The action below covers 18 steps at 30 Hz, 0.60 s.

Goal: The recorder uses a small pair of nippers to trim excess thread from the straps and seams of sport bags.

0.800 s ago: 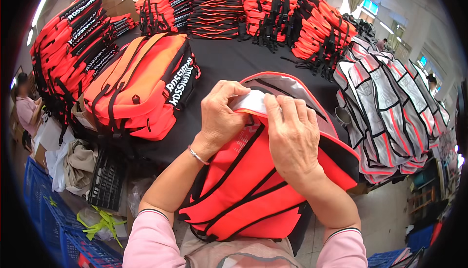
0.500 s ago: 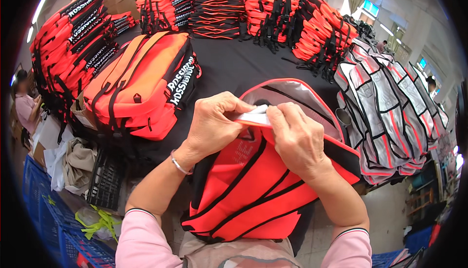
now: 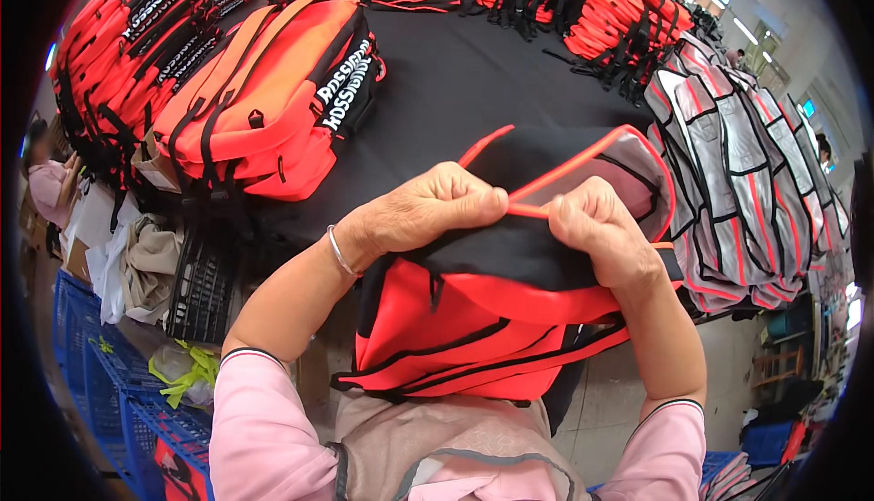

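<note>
A red and black backpack [image 3: 464, 328] lies against my body at the table's near edge, its mouth spread so that the grey lining [image 3: 630, 166] shows on the right. My left hand [image 3: 428, 209] is closed, thumb on top, pinching the bag's orange-red trimmed edge. Close beside it, my right hand [image 3: 605, 232] grips the same edge with curled fingers. A short stretch of the orange-red trim [image 3: 528, 211] runs taut between the two hands. Black fabric folds over below them, and red panels with black-edged straps hang toward my lap.
Filled red backpacks [image 3: 264, 109] rest on the black-covered table [image 3: 455, 73] to the left. Tall stacks of red and black bags [image 3: 127, 55] line its far side. Grey, red-striped bag pieces [image 3: 737, 182] pile up right. Blue crates [image 3: 109, 383] stand lower left; another person [image 3: 50, 178] is at far left.
Both hands have moved along the bag's edge and turned knuckles up. Black fabric now faces me where white lining was pinched. The view has tilted down, so the table stacks sit higher.
</note>
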### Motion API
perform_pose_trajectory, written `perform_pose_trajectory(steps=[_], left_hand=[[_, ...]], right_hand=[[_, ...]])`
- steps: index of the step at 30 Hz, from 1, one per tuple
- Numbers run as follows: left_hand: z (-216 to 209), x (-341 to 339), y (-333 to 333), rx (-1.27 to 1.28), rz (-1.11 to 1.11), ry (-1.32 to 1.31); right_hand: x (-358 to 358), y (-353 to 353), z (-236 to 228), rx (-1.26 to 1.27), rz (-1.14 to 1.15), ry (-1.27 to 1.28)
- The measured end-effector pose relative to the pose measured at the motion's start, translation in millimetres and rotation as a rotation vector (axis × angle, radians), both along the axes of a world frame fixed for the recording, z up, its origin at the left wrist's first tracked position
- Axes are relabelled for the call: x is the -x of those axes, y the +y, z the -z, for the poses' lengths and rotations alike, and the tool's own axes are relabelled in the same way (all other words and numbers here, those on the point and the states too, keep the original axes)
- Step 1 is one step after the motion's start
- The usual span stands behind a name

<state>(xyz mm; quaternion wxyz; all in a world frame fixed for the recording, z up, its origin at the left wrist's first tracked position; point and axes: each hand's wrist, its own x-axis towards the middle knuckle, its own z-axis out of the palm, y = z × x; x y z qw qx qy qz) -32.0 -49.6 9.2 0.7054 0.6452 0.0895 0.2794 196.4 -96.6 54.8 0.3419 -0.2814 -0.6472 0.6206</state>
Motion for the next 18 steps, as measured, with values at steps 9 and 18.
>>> perform_pose_trajectory(steps=[9, 18], left_hand=[[10.2, 5.8, 3.9, 0.220, 0.040, -0.042], [-3.1, 8.2, 4.4, 0.023, -0.186, -0.042]], right_hand=[[9.5, 13.6, -0.4, -0.053, 0.206, -0.181], [4.9, 41.5, -6.0, -0.264, 0.196, -0.259]])
